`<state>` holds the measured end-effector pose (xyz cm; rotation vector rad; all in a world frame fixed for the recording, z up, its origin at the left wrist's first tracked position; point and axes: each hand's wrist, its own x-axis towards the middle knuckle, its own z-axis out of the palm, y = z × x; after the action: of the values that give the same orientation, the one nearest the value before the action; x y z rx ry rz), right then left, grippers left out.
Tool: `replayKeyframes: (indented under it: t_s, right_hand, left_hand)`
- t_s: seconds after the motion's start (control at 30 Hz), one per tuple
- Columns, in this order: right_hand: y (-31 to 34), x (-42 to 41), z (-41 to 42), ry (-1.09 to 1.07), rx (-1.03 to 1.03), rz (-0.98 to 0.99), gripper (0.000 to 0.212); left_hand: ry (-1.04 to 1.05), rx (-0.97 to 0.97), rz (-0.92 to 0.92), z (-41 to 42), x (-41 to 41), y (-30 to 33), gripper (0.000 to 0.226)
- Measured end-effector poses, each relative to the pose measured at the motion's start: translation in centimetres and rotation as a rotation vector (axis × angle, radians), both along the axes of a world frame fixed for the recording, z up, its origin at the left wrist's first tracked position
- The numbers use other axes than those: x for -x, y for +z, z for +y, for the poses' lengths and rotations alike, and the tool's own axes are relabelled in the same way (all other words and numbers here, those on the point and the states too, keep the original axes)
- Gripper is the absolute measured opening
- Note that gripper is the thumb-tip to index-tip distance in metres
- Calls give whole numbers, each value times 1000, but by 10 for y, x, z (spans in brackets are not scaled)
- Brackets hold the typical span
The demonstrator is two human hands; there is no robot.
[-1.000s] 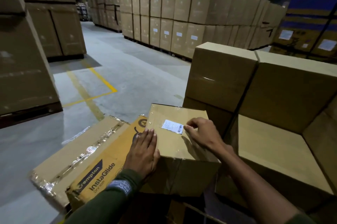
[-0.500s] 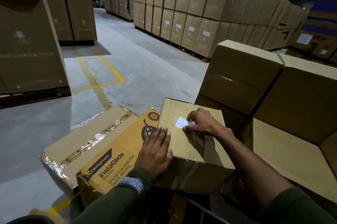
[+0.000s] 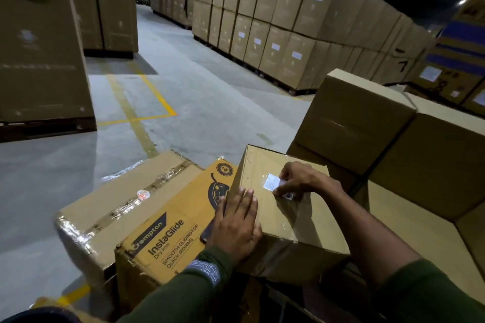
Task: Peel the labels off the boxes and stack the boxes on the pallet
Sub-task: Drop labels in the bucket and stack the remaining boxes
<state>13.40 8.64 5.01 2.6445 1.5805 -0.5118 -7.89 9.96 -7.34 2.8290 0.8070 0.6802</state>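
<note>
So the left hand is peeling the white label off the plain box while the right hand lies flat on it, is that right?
No, the hands are swapped. In the head view the right hand pinches the white label on the plain box, while the left hand lies flat on it.

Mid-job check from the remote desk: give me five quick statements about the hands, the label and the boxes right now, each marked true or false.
1. The left hand lies flat on the plain box. True.
2. The right hand hangs idle above the box. False: it pinches the white label, partly lifted off the box top.
3. The printed InstaGlide box lies to the left of the plain box. True.
4. The label is already fully off the box. False: one end is still under the fingers at the box top.
5. The stacked boxes on the right carry visible labels on their near faces. False: none show.
</note>
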Motion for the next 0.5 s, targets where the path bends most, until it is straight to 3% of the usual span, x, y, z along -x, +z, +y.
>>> replayKeyframes:
  t_s: [0.17,0.27,0.33,0.43,0.5]
  right_hand:
    - [6,7,-2,-103,-63,111,55]
    - [5,6,-5,-84,-110,82,52]
    - [6,5,-7,-49,-116,20,42]
    - [10,2,-13,-36,-150,11,8]
    - [9,-1,-22,-87,-283,121,17]
  left_hand:
    - [13,16,21,1,0,0,55]
    - [24,6,24,2,-2,3,55]
    - [36,-7,23,3,-4,5,55]
    - [40,-27,28,6,-10,8,56]
    - [30,-38,26,10,-15,9,57]
